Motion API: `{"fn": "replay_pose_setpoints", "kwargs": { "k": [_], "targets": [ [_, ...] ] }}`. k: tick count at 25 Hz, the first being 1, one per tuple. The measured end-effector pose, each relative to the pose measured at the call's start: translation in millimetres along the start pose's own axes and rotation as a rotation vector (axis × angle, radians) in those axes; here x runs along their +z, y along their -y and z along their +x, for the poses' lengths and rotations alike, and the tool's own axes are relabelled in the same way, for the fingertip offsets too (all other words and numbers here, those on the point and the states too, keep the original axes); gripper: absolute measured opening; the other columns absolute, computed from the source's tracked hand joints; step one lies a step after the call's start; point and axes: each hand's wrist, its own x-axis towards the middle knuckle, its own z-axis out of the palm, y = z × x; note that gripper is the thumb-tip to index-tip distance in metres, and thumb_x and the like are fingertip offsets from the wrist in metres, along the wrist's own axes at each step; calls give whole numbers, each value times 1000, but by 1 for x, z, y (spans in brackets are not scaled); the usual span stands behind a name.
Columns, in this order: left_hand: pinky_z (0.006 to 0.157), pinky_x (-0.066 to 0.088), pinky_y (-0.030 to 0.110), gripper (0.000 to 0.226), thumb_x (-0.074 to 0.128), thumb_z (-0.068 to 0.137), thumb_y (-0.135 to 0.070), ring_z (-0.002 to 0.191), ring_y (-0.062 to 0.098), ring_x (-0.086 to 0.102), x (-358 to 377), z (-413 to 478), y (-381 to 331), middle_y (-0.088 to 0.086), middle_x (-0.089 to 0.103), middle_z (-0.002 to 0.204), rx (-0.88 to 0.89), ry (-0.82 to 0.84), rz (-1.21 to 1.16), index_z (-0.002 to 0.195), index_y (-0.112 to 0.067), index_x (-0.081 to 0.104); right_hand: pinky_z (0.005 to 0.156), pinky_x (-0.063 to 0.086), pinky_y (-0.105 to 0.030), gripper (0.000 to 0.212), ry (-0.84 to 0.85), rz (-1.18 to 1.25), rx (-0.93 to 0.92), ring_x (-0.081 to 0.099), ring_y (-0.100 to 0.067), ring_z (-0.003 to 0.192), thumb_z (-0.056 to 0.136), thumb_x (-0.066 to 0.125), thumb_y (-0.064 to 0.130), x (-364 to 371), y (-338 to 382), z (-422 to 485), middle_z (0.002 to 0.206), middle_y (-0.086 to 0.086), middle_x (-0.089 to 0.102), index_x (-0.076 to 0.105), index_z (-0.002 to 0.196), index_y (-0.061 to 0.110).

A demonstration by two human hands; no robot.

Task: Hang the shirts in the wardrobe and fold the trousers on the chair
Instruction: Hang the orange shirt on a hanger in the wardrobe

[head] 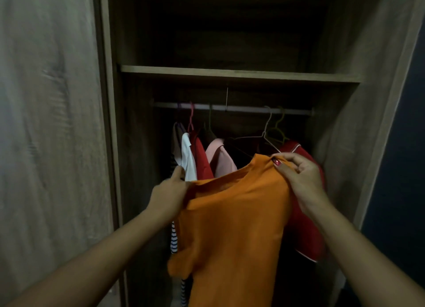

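Orange shirt [232, 214], apparently pinched, between hands [170, 191] [299, 175]

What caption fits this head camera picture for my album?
The left hand and right hand hold an orange shirt up before the open wardrobe.

The left forearm [80, 256] comes in from the lower left of the frame, and the right forearm [368, 249] from the lower right. The left hand [171, 191], left of centre, curls its fingers into the shirt [230, 226], thumb pointing up. The right hand [299, 175], right of centre and slightly higher, pinches the shirt between thumb and curled fingers.
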Motion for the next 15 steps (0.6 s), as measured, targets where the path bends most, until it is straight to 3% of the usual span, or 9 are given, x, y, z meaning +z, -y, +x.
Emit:
{"fn": "replay_pose_setpoints", "kwargs": {
  "k": [2,4,6,8,9,12,15],
  "targets": [
    [69,55,38,26,55,85,-20,89,26,63,-10,6,16,0,49,108,-14,-16,-52,110,-27,60,62,50,-12,7,3,-22,19,67,-3,71,81,70,14,-2,-11,-1,74,4,74,70,88,15],
    [73,55,31,29,58,82,-8,92,20,63,-19,13,24,-1,57,102,-5,-53,-251,107,-22,64,61,50,-16,4,18,-87,36,66,-6,67,80,71,15,-2,-25,1,67,2,72,68,82,14],
    [72,55,22,33,55,86,2,93,14,64,-33,15,20,-1,61,106,-162,6,-706,111,-17,65,62,48,-20,6,35,-194,37,64,-8,65,81,70,12,-2,-39,7,64,1,69,66,76,14],
    [71,57,26,36,50,88,6,93,19,66,-48,14,10,8,63,110,-392,162,-1234,116,-13,64,60,47,-20,12,18,-350,-40,63,-5,60,80,68,5,-2,-51,20,67,0,68,65,74,14],
    [71,57,29,35,50,89,6,91,21,66,-54,15,7,12,64,109,-450,197,-1345,116,-11,64,57,48,-21,13,-21,-434,-98,62,-5,58,80,68,3,-3,-56,29,69,-1,69,66,75,15],
    [76,56,29,32,56,89,-2,91,18,65,-69,15,0,8,65,109,-407,215,-1305,117,-14,64,70,53,-33,16,-122,-655,-237,66,-21,73,77,66,-3,-9,-67,60,87,-9,72,68,87,8],
    [85,56,29,38,61,86,-2,98,15,63,-79,14,-6,-6,59,110,-290,160,-1153,120,-17,63,82,48,-38,21,-123,-837,-183,63,-33,92,74,68,-5,-11,-81,80,98,-20,67,64,94,0]
  ]
}}
